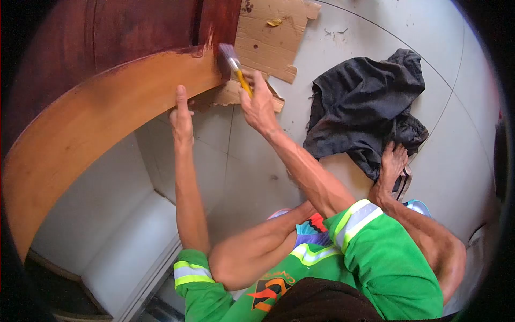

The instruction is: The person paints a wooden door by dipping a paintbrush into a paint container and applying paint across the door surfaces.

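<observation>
Right hand [259,107] grasps yellow-handled paintbrush [234,64], bristles at curved wooden panel's [134,88] dark end. Left hand [182,122]: thumb over panel's lower edge, fingers mostly hidden, grip unclear. Light, even strokes along the corner should suit.

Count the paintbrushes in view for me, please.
1: the paintbrush held in the right grip, bristles at the right end of the curved wood. Others could be hidden.
</observation>
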### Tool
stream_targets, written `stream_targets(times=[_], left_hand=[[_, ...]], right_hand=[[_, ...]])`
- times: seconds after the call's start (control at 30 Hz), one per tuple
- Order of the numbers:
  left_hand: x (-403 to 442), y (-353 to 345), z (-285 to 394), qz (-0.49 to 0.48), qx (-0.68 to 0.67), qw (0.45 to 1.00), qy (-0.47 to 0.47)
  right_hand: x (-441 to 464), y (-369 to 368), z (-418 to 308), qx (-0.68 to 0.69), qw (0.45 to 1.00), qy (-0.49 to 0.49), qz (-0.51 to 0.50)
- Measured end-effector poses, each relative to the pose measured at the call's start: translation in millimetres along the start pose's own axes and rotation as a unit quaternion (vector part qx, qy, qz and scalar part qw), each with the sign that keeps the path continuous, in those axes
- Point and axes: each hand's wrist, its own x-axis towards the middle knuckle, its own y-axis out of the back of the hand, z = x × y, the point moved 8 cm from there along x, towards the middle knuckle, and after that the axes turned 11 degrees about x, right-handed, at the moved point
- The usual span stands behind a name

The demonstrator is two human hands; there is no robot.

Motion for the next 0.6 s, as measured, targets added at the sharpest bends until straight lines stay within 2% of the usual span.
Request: stream_targets(times=[0.07,0.1,0.2,0.33,0.43,0.53,0.6], left_hand=[[-2,14,7,0.06,-0.002,0.998,-0.026],[-2,16,10,0.069,0.006,0.996,-0.048],[5,18,17,0.083,0.021,0.992,-0.095],[0,19,15,0.065,0.025,0.996,-0.061],[3,18,7,0.072,0.034,0.996,-0.051],[4,19,2,0.076,0.05,0.995,-0.04],[6,17,4,0.075,0.056,0.995,-0.043]], right_hand=[[6,-12,-18,-0.049,0.998,0.038,-0.007],[-3,-24,-15,-0.057,0.992,0.103,-0.042],[-38,-24,11,-0.122,0.983,-0.006,-0.137],[-3,22,-19,-0.073,0.994,0.051,-0.061],[41,22,-58,0.029,0.997,0.045,-0.06],[56,9,-56,-0.118,0.978,0.17,-0.028],[36,-8,-32,-0.186,0.969,0.132,-0.097]])
